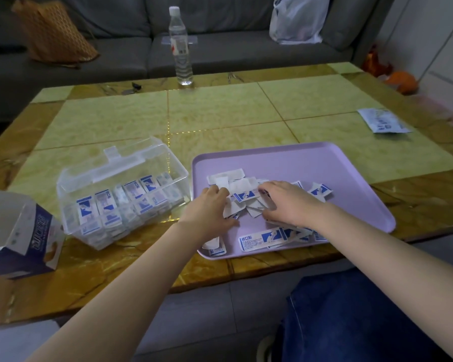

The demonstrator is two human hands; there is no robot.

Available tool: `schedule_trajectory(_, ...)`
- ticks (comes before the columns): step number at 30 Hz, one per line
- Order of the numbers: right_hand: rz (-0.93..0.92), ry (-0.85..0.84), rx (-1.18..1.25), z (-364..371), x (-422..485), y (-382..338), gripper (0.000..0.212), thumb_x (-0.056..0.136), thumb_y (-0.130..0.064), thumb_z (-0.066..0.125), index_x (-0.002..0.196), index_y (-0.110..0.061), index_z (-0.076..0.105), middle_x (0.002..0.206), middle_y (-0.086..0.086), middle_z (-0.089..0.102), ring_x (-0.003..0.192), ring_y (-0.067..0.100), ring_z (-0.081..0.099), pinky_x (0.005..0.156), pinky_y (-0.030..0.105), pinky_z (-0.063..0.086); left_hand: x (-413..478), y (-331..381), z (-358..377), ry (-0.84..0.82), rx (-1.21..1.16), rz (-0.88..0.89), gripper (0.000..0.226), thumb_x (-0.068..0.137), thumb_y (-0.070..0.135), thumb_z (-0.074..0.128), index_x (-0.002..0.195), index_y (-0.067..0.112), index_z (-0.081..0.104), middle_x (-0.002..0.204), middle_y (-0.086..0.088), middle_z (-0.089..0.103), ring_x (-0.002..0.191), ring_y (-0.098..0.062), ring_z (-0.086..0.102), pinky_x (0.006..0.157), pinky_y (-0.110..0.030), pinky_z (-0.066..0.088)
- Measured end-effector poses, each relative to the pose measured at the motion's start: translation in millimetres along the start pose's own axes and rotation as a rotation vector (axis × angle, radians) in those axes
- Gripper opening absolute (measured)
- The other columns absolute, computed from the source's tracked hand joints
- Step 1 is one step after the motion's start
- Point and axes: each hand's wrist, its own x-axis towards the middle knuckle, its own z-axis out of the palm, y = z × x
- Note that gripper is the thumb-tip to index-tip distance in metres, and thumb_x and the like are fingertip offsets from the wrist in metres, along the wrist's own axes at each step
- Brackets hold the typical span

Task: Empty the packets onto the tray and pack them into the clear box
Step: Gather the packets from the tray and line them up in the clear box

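Watching from my remote seat, I start at the table's [220,111] eight o'clock corner, where an opened blue-and-white carton [24,236] sits. At its three o'clock stands the clear box [120,178], lid tipped back, with rows of blue-and-white packets [107,207] set on edge inside (the near rows look tightly filled). Beyond it, at the table's twelve o'clock edge, a water bottle [180,45] stands upright.

Next comes the left hand [209,207], palm down at the nine o'clock side of the heap [246,198] of loose packets on the tray. Its fingers bend down into the heap, but I cannot tell whether they pinch any. The right hand [288,202] lies on the heap's three o'clock side, fingers curled toward the left hand and thumb tucked low. Whether it grips anything is hidden from me too. More packets lie flat along the six o'clock rim of the tray [338,163], some under the right forearm. This lilac tray sits just beside the box. At the tray's two o'clock, well apart, a flat white-and-blue pouch [383,120] lies near the table's right edge.
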Motion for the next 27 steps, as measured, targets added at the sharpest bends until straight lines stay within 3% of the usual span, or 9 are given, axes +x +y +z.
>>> schedule_trajectory(3, -0.03, 0.068, -0.067, 4, -1, 1, 0.032, 0.09, -0.024, 0.055, 0.117, -0.009, 0.052, 0.117, 0.007, 0.057, 0.107, 0.025, 0.053, 0.089, 0.034, 0.043, 2, 4, 1, 0.061, 0.006, -0.03, 0.053, 0.086, 0.048, 0.056, 0.124, 0.012, 0.046, 0.124, -0.005, 0.047, 0.116, -0.022, 0.045, 0.087, -0.037, 0.047)
schedule_trajectory(7, 0.001, 0.123, -0.132, 3, 6, 2, 0.026, 0.089, -0.008, 0.047, 0.114, -0.008, 0.055, 0.112, 0.012, 0.063, 0.1, 0.033, 0.058, 0.081, 0.038, 0.045, 3, 10, -4, 0.134, 0.081, -0.021, 0.023, 0.094, 0.023, 0.046, 0.108, 0.006, 0.052, 0.111, -0.011, 0.056, 0.102, -0.029, 0.053, 0.072, -0.035, 0.041)
schedule_trajectory(10, 0.077, 0.151, -0.081, -3, 10, 1, 0.022, 0.09, -0.008, 0.045, 0.108, -0.006, 0.058, 0.104, 0.017, 0.064, 0.093, 0.035, 0.059, 0.068, 0.035, 0.04, 6, 7, -6, 0.161, 0.036, -0.043, 0.01, 0.093, 0.009, 0.041, 0.093, 0.005, 0.051, 0.098, -0.015, 0.059, 0.089, -0.036, 0.057, 0.063, -0.036, 0.036)
schedule_trajectory(14, 0.147, 0.249, -0.018, -16, 11, 0, 0.016, 0.095, -0.013, 0.043, 0.101, -0.006, 0.056, 0.094, 0.016, 0.064, 0.073, 0.028, 0.05, 0.061, 0.03, 0.034, 11, -5, -11, 0.253, -0.083, -0.027, 0.013, 0.09, 0.002, 0.04, 0.078, 0.006, 0.045, 0.088, -0.017, 0.055, 0.081, -0.037, 0.055, 0.065, -0.04, 0.04)
schedule_trajectory(18, 0.146, 0.385, 0.043, -25, 9, -1, 0.018, 0.099, -0.021, 0.042, 0.088, -0.01, 0.051, 0.089, 0.007, 0.054, 0.082, 0.027, 0.051, 0.063, 0.03, 0.033, 14, -11, -26, 0.411, -0.179, 0.024, 0.017, 0.089, 0.005, 0.041, 0.073, 0.007, 0.046, 0.078, -0.006, 0.047, 0.073, -0.031, 0.049, 0.062, -0.038, 0.037)
schedule_trajectory(22, 0.192, 0.464, 0.126, -33, 13, -1, 0.029, 0.098, -0.024, 0.045, 0.117, -0.003, 0.053, 0.105, 0.012, 0.06, 0.092, 0.03, 0.055, 0.065, 0.031, 0.034, 11, -5, -41, 0.517, -0.258, 0.041, 0.017, 0.087, 0.005, 0.044, 0.071, 0.007, 0.046, 0.071, -0.003, 0.044, 0.067, -0.026, 0.042, 0.056, -0.033, 0.028)
schedule_trajectory(25, 0.237, 0.445, 0.216, -35, 16, 1, 0.031, 0.097, -0.021, 0.048, 0.122, -0.003, 0.048, 0.1, 0.017, 0.063, 0.079, 0.029, 0.055, 0.061, 0.032, 0.037, 5, 2, -44, 0.537, -0.36, 0.048, 0.022, 0.084, 0.0, 0.047, 0.065, 0.011, 0.044, 0.063, 0.003, 0.042, 0.063, -0.022, 0.04, 0.056, -0.03, 0.021)
schedule_trajectory(27, 0.251, 0.429, 0.305, -35, 17, 2, 0.031, 0.096, -0.015, 0.049, 0.124, -0.004, 0.045, 0.104, 0.018, 0.063, 0.083, 0.031, 0.058, 0.065, 0.034, 0.041, 3, 4, -42, 0.531, -0.379, 0.038, 0.022, 0.081, -0.004, 0.048, 0.065, 0.01, 0.043, 0.062, 0.001, 0.042, 0.063, -0.023, 0.038, 0.055, -0.03, 0.017)
